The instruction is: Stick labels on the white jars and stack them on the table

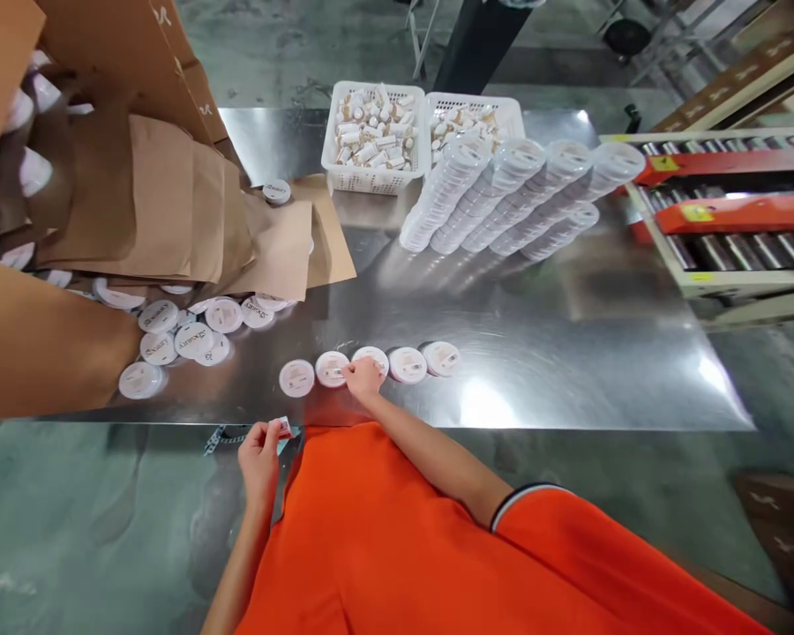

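Note:
Several round white discs, among them a disc (297,377) at the left end and a disc (442,359) at the right end, lie in a row near the front edge of the metal table (556,353). My right hand (363,377) is closed over the middle of the row, its fingertips between two discs; what it pinches, if anything, is too small to name. In front of the table edge, my left hand (260,454) pinches a strip of labels (283,427). A loose pile of similar discs (194,339) rests farther left.
Cardboard boxes with brown paper dividers (162,190) stand at the left. Behind are a white basket (374,181) of small bottles, another basket (513,110), and leaning stacks of clear round containers (476,190). A roller rack (734,212) stands right.

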`<state>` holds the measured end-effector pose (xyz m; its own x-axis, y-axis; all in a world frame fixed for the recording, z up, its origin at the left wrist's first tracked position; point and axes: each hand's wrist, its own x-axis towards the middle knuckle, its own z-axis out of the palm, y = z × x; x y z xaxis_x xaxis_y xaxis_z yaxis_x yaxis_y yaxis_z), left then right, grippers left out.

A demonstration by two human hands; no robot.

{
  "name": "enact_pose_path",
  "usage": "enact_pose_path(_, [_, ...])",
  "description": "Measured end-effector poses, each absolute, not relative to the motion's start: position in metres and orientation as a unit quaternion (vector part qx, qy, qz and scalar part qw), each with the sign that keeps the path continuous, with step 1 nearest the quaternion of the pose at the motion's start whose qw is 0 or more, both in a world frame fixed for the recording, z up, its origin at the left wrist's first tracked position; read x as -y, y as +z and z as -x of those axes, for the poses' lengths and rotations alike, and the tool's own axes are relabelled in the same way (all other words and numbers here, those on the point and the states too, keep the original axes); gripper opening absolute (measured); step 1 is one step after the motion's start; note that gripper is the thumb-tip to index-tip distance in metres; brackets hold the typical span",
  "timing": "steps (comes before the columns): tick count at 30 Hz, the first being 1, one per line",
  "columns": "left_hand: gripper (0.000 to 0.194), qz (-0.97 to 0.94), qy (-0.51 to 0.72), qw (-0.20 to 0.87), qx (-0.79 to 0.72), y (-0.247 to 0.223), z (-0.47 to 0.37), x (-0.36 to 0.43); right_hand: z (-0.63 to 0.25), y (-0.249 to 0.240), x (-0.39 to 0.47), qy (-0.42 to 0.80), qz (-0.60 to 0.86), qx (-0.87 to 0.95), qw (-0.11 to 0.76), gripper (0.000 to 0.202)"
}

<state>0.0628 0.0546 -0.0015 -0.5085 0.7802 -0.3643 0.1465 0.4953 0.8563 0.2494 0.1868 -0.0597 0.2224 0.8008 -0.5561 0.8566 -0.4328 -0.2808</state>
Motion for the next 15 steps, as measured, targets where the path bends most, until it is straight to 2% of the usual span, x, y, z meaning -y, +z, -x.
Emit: enact_pose_path(15, [0.037, -0.28, 0.404, 0.402, -0.773, -0.009, -0.056, -0.048, -0.248, -0.072, -0.178, -0.273, -0.775, -0.57, 0.016, 0.023])
